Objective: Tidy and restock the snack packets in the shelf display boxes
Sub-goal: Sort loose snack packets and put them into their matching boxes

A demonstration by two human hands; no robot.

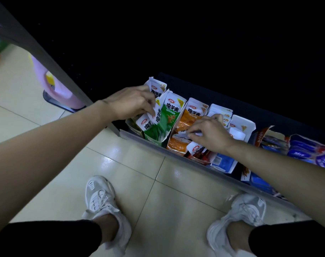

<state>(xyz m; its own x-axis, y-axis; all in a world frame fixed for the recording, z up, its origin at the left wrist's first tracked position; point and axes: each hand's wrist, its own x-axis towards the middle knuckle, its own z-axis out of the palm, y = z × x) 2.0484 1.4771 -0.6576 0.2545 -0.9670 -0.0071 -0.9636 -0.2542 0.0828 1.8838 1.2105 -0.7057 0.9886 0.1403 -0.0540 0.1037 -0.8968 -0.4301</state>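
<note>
- My left hand [132, 105] pinches a green-white packet [158, 116] over the green display box [160, 135].
- My right hand [210, 135] grips a white packet [181, 134] inside the orange box [176, 146].
- Boxes touching, on low shelf [133, 137].

Black trousers [52, 238] are worn, cut off above the ankles. White lace-up trainers [102, 201] with mesh panels and thick soles are worn. Forearms [69, 134] are left bare down to the left hand [132, 102] and right hand [208, 134].

— What is borne by the low shelf [133, 137]?
— Side by side on it are set a green box [158, 132], an orange box [176, 145] and a blue box [224, 163], all stocked with packets [193, 115].
</note>
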